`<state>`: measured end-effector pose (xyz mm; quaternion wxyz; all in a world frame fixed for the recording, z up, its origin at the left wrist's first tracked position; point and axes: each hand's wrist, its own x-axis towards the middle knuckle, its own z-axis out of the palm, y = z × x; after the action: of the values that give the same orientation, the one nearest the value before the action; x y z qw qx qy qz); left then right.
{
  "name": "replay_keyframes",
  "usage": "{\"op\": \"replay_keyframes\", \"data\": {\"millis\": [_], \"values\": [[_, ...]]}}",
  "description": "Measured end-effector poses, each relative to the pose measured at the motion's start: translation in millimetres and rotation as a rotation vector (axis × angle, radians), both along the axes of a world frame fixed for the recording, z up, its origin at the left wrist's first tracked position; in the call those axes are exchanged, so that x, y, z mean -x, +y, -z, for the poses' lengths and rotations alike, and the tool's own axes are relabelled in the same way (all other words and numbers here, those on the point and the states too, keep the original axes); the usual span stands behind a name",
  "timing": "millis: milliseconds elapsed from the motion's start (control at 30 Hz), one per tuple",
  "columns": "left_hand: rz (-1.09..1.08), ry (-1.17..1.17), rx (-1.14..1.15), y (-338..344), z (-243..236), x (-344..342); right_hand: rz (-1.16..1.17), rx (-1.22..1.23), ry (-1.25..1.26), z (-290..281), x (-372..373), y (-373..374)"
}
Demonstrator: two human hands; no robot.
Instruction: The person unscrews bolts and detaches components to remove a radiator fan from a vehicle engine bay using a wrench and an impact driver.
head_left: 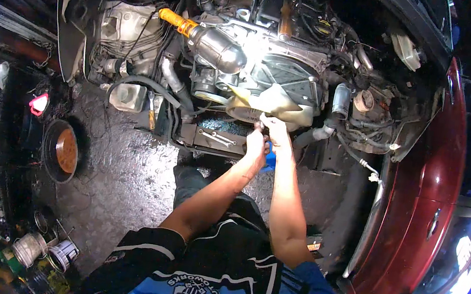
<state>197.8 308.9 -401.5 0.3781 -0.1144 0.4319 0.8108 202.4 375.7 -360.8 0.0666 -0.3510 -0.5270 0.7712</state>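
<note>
Both my hands meet at the lower front of the engine, just below a cream plastic cooling fan (276, 104). My left hand (256, 144) is closed, fingers curled at the fan's lower edge; what it holds is hidden. Slightly higher, my right hand (276, 132) is closed too, its fingertips at the rim of the fan's round hub (245, 113). Whatever is pinched there is too small to make out. A blue thing (270, 158) shows between my wrists. Left of my hands, spanners (219, 139) lie on the front crossmember (188, 133).
A work lamp (218, 49) with an orange handle lights the engine from above left. Hoses (175, 84) hang at both sides. A red car (418, 216) stands close on the right. On the left floor are a round pan (73, 153) with brownish contents and several buckets (30, 248).
</note>
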Motion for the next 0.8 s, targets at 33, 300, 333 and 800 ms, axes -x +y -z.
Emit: {"op": "replay_keyframes", "data": {"millis": [33, 300, 333, 800], "values": [[0.031, 0.018, 0.125, 5, -3, -3, 0.028, -0.073, -0.065, 3, -1, 3], [0.025, -0.235, 0.010, -3, -19, 6, -0.044, 0.077, -0.223, -18, -1, -3], [0.033, -0.443, 0.005, -2, -29, 3, -0.001, -0.040, -0.215, -6, -7, 0], [0.042, -0.325, -0.177, -10, 10, 22, -0.066, -0.160, -0.191, 4, 16, -9]]}}
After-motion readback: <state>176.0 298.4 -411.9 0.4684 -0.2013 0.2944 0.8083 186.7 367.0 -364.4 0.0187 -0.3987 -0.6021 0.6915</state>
